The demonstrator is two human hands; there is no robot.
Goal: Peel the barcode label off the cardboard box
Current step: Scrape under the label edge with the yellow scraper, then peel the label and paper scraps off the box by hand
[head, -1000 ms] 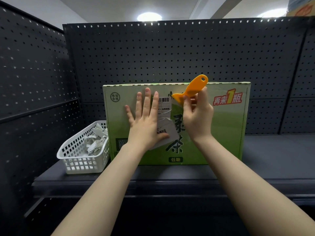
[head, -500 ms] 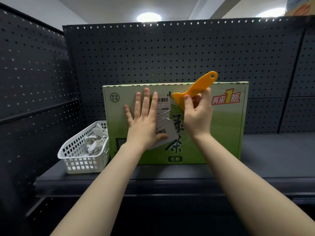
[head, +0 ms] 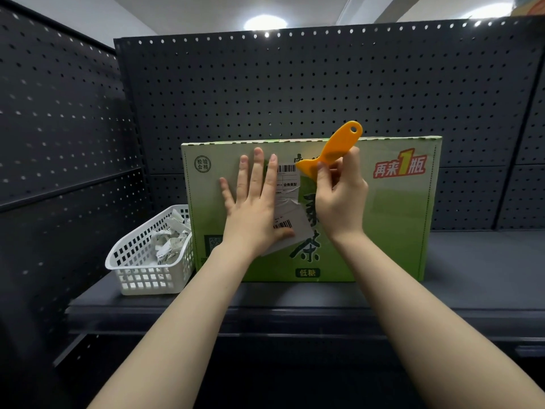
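Note:
A green cardboard box (head: 398, 219) stands upright on a dark shelf. A white barcode label (head: 287, 187) is stuck on its front, with its lower part (head: 290, 228) crumpled and lifted off the cardboard. My left hand (head: 253, 208) lies flat on the box front with fingers spread, its thumb on the loose lower part of the label. My right hand (head: 339, 199) grips an orange plastic scraper (head: 330, 153), whose blade edge rests at the label's upper right corner.
A white perforated plastic basket (head: 141, 261) with several crumpled peeled labels stands left of the box. Black pegboard panels (head: 295, 84) close the back and left side. The dark shelf (head: 477, 261) stretches to the right of the box.
The scraper's handle swung up and right, then back a little. The blade stays at the label's top right corner. My left hand has barely moved.

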